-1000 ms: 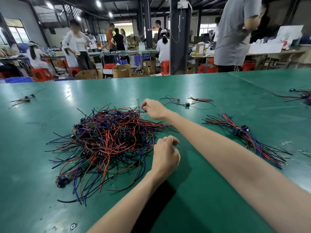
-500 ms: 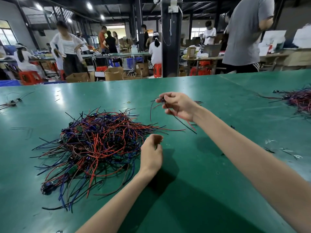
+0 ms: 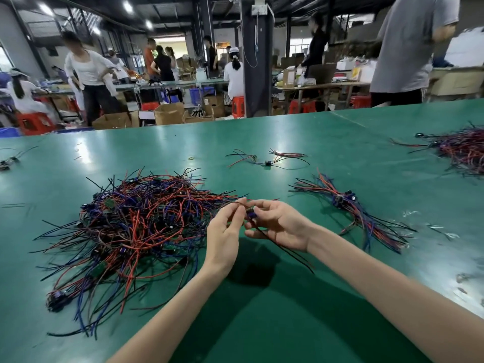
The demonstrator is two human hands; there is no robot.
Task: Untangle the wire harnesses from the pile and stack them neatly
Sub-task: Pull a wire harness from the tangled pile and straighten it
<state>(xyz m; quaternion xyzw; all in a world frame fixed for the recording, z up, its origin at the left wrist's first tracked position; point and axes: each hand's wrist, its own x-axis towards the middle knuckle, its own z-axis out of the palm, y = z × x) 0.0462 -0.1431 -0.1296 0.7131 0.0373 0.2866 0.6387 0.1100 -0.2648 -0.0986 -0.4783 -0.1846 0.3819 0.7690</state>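
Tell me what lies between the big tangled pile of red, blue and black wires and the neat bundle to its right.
In the head view, the left hand and right hand, holding one wire harness over the green table.

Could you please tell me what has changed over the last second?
The right hand drew one harness from the far edge of the pile toward the person; the left hand left the table and now pinches its wires too. The pile and the sorted stack lie unchanged.
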